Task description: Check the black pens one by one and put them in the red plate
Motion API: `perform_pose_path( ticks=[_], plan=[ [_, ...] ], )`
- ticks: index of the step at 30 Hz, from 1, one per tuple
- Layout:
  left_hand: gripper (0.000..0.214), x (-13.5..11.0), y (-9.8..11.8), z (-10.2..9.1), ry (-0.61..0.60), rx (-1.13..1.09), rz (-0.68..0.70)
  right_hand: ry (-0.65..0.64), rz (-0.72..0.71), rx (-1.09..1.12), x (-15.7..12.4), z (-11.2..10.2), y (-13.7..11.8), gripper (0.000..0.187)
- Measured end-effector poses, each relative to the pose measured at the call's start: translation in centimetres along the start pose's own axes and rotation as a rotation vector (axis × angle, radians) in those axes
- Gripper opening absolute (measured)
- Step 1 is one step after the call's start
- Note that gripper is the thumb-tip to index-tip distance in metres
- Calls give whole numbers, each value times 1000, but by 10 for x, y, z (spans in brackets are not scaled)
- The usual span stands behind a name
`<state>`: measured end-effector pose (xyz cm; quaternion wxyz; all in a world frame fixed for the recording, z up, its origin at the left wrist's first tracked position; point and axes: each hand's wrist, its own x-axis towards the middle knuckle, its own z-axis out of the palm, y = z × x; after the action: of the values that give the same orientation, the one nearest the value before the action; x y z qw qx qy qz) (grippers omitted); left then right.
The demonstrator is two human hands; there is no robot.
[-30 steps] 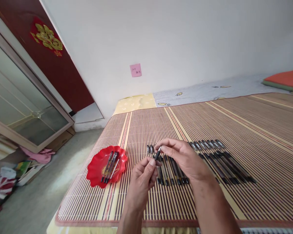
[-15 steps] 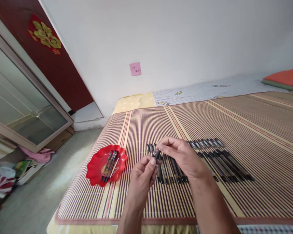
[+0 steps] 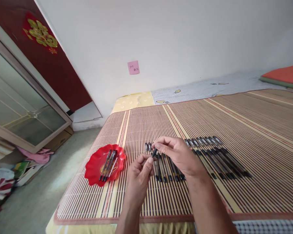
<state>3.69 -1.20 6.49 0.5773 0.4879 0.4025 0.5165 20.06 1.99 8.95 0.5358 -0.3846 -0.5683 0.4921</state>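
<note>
My left hand [image 3: 143, 167] is closed, thumb and fingers pinching the lower end of a short black pen part [image 3: 154, 152]. At the upper end of that piece, the closed fingertips of my right hand [image 3: 174, 152] grip it too. Whether it is a cap or a barrel end cannot be made out. Beneath and beside my hands lie several black-tipped pens [image 3: 169, 177], partly covered by my right hand. Short black pen caps [image 3: 146, 147] lie just beyond my left hand. More caps [image 3: 202, 141] form a row past my right forearm, above a row of slanted pens [image 3: 224, 164].
A red scalloped plate [image 3: 91, 169] on the left holds several pens [image 3: 109, 165] and a thin white stick [image 3: 113, 166]. Everything rests on a striped bamboo mat [image 3: 141, 126] over a bed. A pink note [image 3: 133, 67] is stuck to the wall. Folded orange cloth [image 3: 283, 75] lies far right.
The view has shifted slightly. Both hands keep hold of the black pen part at nearly the same spot, and it looks a little more tilted. The plate and rows of pens look unchanged.
</note>
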Motion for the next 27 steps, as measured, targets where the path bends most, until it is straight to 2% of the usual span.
perform_pose_path(
  ticks=[4, 8, 12, 16, 18, 22, 27],
  plan=[
    [34, 3, -5, -6, 94, 149, 88, 14, -18, -14, 2, 3, 2, 25],
    [25, 3, -10, -5, 154, 206, 132, 30, -16, -39, 2, 5, 3, 26],
    [27, 3, -14, -3, 203, 214, 150, 38, -8, 5, 3, 4, 5, 30],
    [31, 12, -26, -15, 301, 209, 183, 107, -35, 51, 5, -3, 10, 32],
    [34, 22, -33, -25, 354, 286, 179, 161, -51, 35, 6, -8, 13, 32],
    [29, 56, -44, -40, 393, 663, 60, 233, -79, 67, 7, -16, 14, 34],
    [16, 100, -48, -36, 386, 885, -13, 277, -82, 98, 6, -24, 11, 36]
  ],
)
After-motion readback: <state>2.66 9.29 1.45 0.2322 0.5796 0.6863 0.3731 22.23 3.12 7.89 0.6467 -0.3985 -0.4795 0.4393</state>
